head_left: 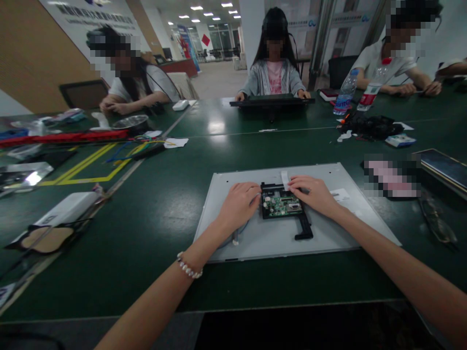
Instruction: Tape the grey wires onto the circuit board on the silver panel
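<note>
A grey metal panel (321,233) lies flat on the green table in front of me. A small green circuit board (282,204) in a black frame sits on the panel's middle, with a black bracket (303,228) sticking out toward me. My left hand (239,201) rests on the board's left edge, fingers curled against it. My right hand (314,193) touches the board's upper right edge, near a strip of white tape (285,179). A thin cable (235,237) curls under my left wrist.
Three other people sit across the table; the middle one has a black device (272,102). Water bottles (346,92) and black cables (370,125) lie at back right, a tablet (443,167) and glasses (436,223) at right, a white box (67,209) and coloured wires (129,148) at left.
</note>
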`<state>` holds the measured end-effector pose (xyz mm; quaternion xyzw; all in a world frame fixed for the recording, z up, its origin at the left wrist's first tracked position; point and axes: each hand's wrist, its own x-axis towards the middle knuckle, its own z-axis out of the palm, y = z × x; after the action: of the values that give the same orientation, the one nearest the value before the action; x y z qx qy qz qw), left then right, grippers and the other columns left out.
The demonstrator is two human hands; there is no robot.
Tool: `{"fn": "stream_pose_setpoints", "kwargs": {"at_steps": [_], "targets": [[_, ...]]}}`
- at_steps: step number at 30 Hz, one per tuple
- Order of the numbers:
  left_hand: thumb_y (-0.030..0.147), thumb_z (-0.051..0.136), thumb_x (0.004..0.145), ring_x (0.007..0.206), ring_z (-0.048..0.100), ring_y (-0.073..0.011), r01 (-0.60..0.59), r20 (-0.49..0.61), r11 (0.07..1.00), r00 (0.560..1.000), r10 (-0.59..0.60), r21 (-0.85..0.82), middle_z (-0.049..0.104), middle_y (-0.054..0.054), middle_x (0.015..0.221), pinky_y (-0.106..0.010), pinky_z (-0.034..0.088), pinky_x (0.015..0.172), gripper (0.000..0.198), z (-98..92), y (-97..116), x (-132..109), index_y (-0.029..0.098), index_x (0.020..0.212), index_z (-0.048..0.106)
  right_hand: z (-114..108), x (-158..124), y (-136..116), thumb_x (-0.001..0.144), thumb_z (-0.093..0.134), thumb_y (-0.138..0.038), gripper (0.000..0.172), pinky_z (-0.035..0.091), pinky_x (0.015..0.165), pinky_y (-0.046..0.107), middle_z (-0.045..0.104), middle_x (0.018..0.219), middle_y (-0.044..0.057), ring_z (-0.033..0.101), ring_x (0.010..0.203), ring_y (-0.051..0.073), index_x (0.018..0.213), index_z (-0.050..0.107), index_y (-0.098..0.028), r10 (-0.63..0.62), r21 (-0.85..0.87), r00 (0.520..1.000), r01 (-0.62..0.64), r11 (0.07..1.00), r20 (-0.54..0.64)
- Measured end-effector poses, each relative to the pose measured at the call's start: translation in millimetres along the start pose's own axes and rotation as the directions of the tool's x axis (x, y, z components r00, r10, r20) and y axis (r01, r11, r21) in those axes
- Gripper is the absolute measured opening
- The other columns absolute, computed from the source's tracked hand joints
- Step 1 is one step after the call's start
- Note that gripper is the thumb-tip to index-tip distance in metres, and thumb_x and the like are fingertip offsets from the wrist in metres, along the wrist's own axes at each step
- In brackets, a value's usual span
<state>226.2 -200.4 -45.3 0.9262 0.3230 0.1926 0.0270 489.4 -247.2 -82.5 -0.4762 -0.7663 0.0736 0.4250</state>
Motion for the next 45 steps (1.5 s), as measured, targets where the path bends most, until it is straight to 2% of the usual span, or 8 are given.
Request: {"fn": "stream_pose_setpoints", "kwargs": {"at_steps": [10,16,20,29,34,38,45], "targets": [[0.018,0.048,0.093,0.103,0.061,-0.0236,-0.017,-0.015,0.999,1.000,0.018,0.038,0.069,-0.007,0.108,-0.042,0.044,0.092,0.021,1.7,-1.2,-0.4,0.017,0.103,0.066,2.5,-0.1,3.0,0.086,0.061,-0.024,0.014,0.051,0.096,0.045,0.075,0.100,0.004,0.066,0.106,0.023,0.085,0.075,-0.025,0.020,0.010,1.000,-0.020,1.000,-0.011],[0.017,0.050,0.093,0.102,0.062,-0.0234,-0.022,-0.017,0.999,1.000,0.023,0.050,0.069,-0.006,0.108,-0.041,0.044,0.091,0.019,1.6,-1.5,0.7,0.016,0.100,0.067,2.2,0.3,5.1,0.092,0.055,-0.025,0.022,0.047,0.102,0.047,0.072,0.111,0.007,0.062,0.114,0.024,0.106,0.072,-0.024,0.028,-0.046,1.000,-0.028,0.999,-0.001],[0.017,0.049,0.093,0.102,0.062,-0.0230,-0.024,-0.022,0.999,0.999,0.025,0.047,0.069,-0.006,0.108,-0.041,0.043,0.092,0.019,2.7,-3.7,0.4,0.017,0.101,0.066,1.9,0.5,5.2,0.096,0.048,-0.025,0.027,0.043,0.105,0.050,0.069,0.120,0.008,0.057,0.121,0.025,0.111,0.070,-0.022,0.028,-0.087,0.999,-0.027,0.996,0.019],[0.019,0.047,0.094,0.102,0.062,-0.0227,-0.026,-0.005,0.999,1.000,0.026,0.046,0.069,-0.007,0.108,-0.041,0.043,0.092,0.021,5.1,-5.5,-0.4,0.017,0.101,0.067,4.5,-0.3,4.4,0.091,0.057,-0.025,0.015,0.048,0.100,0.048,0.073,0.106,0.006,0.062,0.113,0.024,0.089,0.071,-0.023,0.022,-0.066,1.000,-0.022,0.998,0.006],[0.017,0.048,0.093,0.101,0.062,-0.0227,-0.027,-0.013,0.999,1.000,0.028,0.047,0.069,-0.006,0.107,-0.041,0.043,0.092,0.020,3.9,-3.6,0.0,0.016,0.101,0.067,1.9,-1.1,1.5,0.091,0.056,-0.025,0.014,0.047,0.101,0.048,0.072,0.107,0.006,0.061,0.114,0.024,0.092,0.070,-0.024,0.016,-0.040,1.000,-0.016,0.999,0.012],[0.017,0.048,0.093,0.101,0.062,-0.0231,-0.019,-0.008,0.999,1.000,0.020,0.043,0.069,-0.006,0.106,-0.041,0.043,0.092,0.020,2.7,-3.1,-0.4,0.016,0.101,0.067,1.3,-1.6,2.5,0.085,0.059,-0.020,0.016,0.045,0.103,0.049,0.071,0.111,0.007,0.059,0.117,0.024,0.098,0.068,-0.023,-0.002,-0.041,1.000,0.003,0.999,0.031],[0.018,0.047,0.093,0.103,0.061,-0.0230,-0.005,0.008,0.999,1.000,0.004,0.043,0.069,-0.007,0.107,-0.041,0.043,0.091,0.020,0.7,-2.1,0.4,0.017,0.101,0.067,2.0,-1.1,3.1,0.083,0.058,-0.016,0.011,0.046,0.101,0.048,0.072,0.107,0.006,0.061,0.114,0.024,0.085,0.067,-0.024,0.002,-0.029,1.000,-0.001,1.000,0.023]]}}
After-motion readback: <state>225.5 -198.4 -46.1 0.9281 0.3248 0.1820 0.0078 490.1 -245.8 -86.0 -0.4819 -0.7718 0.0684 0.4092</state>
